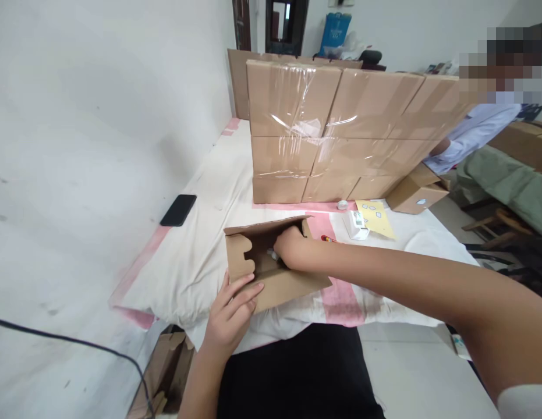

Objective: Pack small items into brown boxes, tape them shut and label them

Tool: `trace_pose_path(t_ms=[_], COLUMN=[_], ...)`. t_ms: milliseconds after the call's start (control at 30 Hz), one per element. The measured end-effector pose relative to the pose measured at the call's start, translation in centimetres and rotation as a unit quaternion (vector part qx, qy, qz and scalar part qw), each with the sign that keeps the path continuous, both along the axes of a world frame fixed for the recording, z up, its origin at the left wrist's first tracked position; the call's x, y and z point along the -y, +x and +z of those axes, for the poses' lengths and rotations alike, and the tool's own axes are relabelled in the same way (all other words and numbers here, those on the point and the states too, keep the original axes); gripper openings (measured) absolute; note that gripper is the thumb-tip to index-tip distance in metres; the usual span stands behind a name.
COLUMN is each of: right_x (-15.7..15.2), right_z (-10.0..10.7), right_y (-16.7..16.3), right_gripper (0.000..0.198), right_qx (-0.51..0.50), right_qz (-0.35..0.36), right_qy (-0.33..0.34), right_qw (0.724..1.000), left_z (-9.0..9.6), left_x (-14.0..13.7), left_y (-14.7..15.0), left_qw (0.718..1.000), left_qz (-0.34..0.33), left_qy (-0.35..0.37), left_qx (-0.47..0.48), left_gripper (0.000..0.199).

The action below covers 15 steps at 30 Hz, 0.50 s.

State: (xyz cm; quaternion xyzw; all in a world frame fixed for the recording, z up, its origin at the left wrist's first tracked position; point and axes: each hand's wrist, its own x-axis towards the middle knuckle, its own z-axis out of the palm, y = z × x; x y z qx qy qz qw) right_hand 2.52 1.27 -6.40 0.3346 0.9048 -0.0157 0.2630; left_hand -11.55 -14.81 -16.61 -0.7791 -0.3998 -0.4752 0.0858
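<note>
An open cardboard box (pixel 292 291) lies on the cloth-covered table in front of me, its flaps folded out. My left hand (pixel 231 311) grips the near left corner, fingers over the notched side flap. Reaching into the box from the right, my right hand (pixel 290 247) is closed, with its fingertips mostly hidden. A small whitish thing (pixel 273 254) shows at its fingers, too small and shaded to name. Just right of the box lies a small red and yellow item (pixel 327 239), partly behind my forearm.
Stacked, film-wrapped cartons (pixel 340 134) form a wall behind the box. A phone (pixel 179 210) lies at left. At right are a small white box (pixel 356 224), a yellow sheet (pixel 378 217) and another open carton (pixel 417 192), beside a person in a light shirt (pixel 480 131).
</note>
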Motion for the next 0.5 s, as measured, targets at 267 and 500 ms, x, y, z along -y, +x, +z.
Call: trace_pose_path(t_ms=[267,500], right_x=[1.9,0.2], right_z=[1.9,2.7], right_y=[1.7,0.5], right_gripper=[0.045,0.041], right_qx=[-0.118,-0.147], right_qz=[0.022,-0.033], right_qy=[-0.017,-0.088], right_qw=[0.993,0.985], left_z=[-0.2,-3.0], left_x=[-0.1,-1.0], left_y=[-0.9,-3.3], left_qw=[0.996,0.994], left_qz=[-0.032,-0.051], left_qy=[-0.026,-0.078], left_qx=[0.076,0.059], left_gripper=[0.028,0.03])
